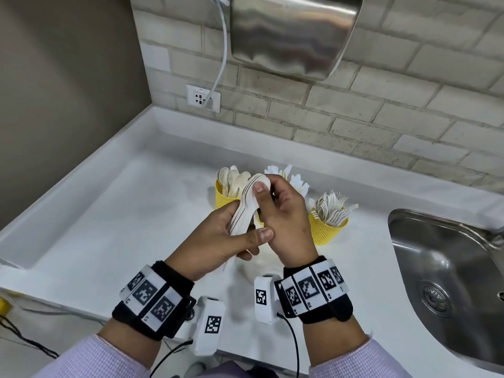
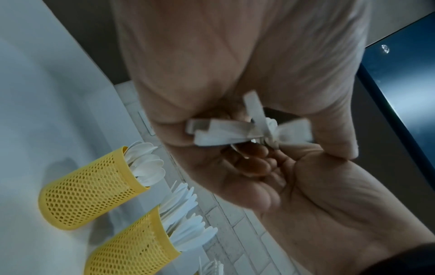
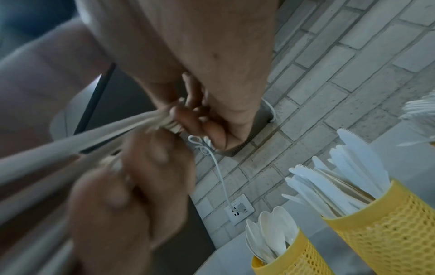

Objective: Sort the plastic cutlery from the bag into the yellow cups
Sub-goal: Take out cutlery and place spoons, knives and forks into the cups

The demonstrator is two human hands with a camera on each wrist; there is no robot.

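Left hand (image 1: 218, 241): fingers curled round the handle end of a nested spoon stack (image 1: 244, 211), thumb laid across the front. In the left wrist view the handle ends (image 2: 226, 134) fan out against the palm.

Right hand (image 1: 283, 214): at 3 o'clock of the left hand and touching it; thumb and fingers pinch the bowl end of the same stack, thumb pressed flat on the top bowl.

Spoon stack: white, held clear above the desk (image 1: 122, 227), slanting from the left palm up toward 1 o'clock, just in front of the cups.

Spoon cup (image 1: 222, 199): yellow mesh, upright on the desk at 12 o'clock of the hands, filled with white spoons, bowls up.

Knife cup (image 3: 388, 223): yellow mesh, next to the spoon cup toward 3 o'clock, mostly hidden behind the right hand in the head view; white knives, blades up.

Fork cup (image 1: 328, 227): yellow mesh, at 3 o'clock of the right hand, white forks with tines up.

Sink (image 1: 441, 268): steel, at 3 o'clock, set into the desk.

Socket (image 1: 203, 98): on the brick wall at 12 o'clock, white cable plugged in.

Bag: cannot tell where it is.
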